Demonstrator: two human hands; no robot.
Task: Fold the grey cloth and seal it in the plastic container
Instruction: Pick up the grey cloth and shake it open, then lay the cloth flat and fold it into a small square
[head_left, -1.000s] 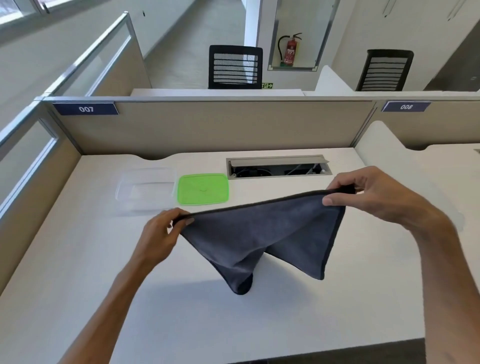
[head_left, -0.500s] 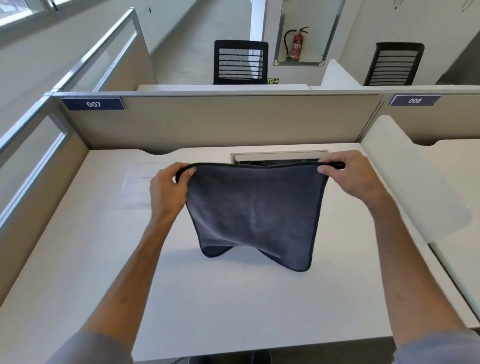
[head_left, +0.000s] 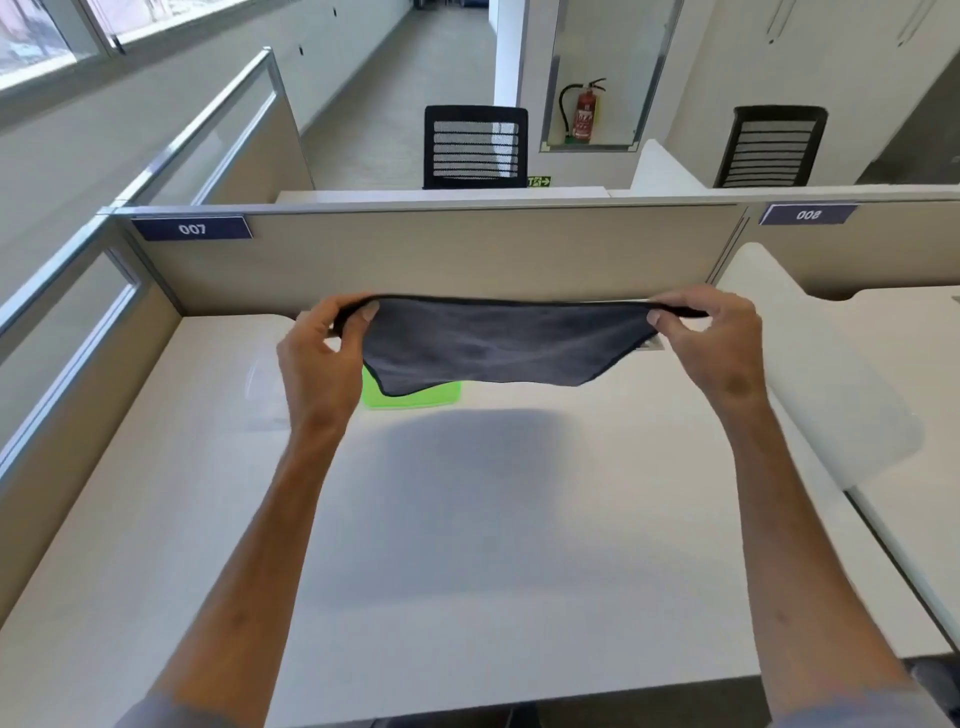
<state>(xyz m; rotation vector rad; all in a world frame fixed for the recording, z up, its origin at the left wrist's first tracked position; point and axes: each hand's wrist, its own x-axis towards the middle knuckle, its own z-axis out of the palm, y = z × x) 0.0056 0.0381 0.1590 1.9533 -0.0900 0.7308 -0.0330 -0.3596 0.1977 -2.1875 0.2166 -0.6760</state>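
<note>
The grey cloth with its dark border is stretched wide in the air above the white desk, its lower edge swung up and away from me. My left hand pinches the cloth's top left corner, and my right hand pinches the top right corner. The green lid lies flat on the desk, mostly hidden behind the cloth. Left of my left hand, the clear plastic container shows only faintly, partly covered by my wrist.
A beige partition labelled 007 closes the far side of the desk, and a glazed partition runs along the left. A white rounded divider stands on the right. The cable tray opening peeks out beside my right hand.
Both hands have risen and moved forward with the cloth. The cloth hung down half a second ago; now its lower part is flung up and outward, nearly level.
</note>
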